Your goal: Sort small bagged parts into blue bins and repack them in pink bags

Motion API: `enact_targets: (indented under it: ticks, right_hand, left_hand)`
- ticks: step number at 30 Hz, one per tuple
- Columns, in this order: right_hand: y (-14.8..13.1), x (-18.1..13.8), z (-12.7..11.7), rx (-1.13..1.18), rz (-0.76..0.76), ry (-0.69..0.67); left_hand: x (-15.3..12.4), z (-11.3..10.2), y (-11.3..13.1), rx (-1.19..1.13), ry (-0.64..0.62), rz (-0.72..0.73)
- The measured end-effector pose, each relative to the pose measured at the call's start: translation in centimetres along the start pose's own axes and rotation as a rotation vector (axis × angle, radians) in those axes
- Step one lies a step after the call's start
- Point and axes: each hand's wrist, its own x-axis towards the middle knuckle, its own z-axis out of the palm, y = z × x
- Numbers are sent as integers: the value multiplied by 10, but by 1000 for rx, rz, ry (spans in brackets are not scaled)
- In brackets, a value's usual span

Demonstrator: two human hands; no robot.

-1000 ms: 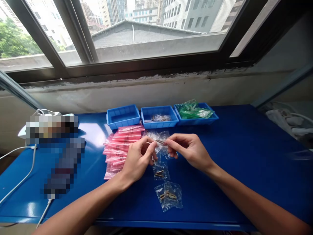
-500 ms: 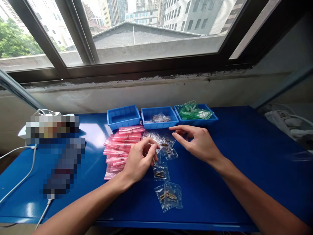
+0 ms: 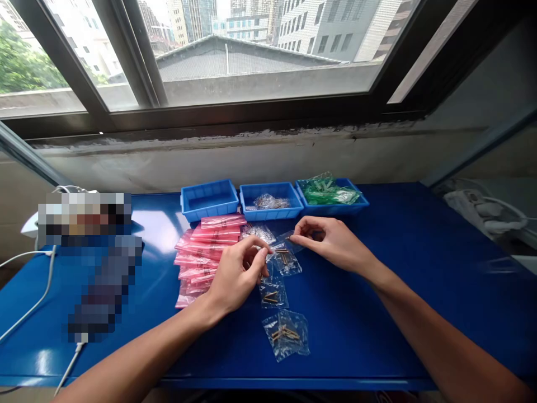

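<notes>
My right hand [image 3: 325,240] pinches the edge of a small clear plastic bag [image 3: 285,238] between thumb and fingertips. My left hand [image 3: 237,271] is curled, thumb close to the fingers, over the right edge of the pink zip bags [image 3: 207,252]; what it holds, if anything, is hidden. Several clear bags with brass-coloured screws or pins lie between and below the hands. Among them are one bag [image 3: 273,294] just below my left fingers and another bag [image 3: 287,334] nearer the table's front edge.
Three blue bins line the back: a bare left bin [image 3: 210,210], a middle bin [image 3: 272,214] with clear bags, and a right bin [image 3: 335,210] with green bags. A blurred dark object [image 3: 104,285] with a white cable lies left on the blue table [image 3: 398,336].
My right hand has closed from an open pinch and moved slightly down onto a clear bag. My left hand has hardly moved. The view has shifted slightly.
</notes>
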Motion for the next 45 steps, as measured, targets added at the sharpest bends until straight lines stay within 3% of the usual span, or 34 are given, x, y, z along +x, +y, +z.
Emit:
enact_targets:
  ticks: [6,10,14,22,34,37,41,45]
  right_hand:
    - [-14,-5,5,469,29,27]
    - [-18,-8,19,679,23,-77]
    - [-22,-12,28,727,22,-194]
    - [-26,-16,28,694,-7,-212]
    - [-31,-22,30,479,-131,-10]
    - [-30,-24,31,444,-174,48]
    - [-30,-26,33,300,-296,229]
    - [-32,-29,34,235,-384,278]
  left_hand:
    - [0,1,-1,-49,7,-22]
    - [2,1,-2,-67,16,-32]
    - [2,0,-2,-94,42,-32]
    - [0,-1,2,-26,90,15]
    - [0,1,0,-72,96,35]
    - [-1,1,0,-33,134,100]
    - [-2,0,0,37,225,228]
    - [-3,1,-1,5,244,274]
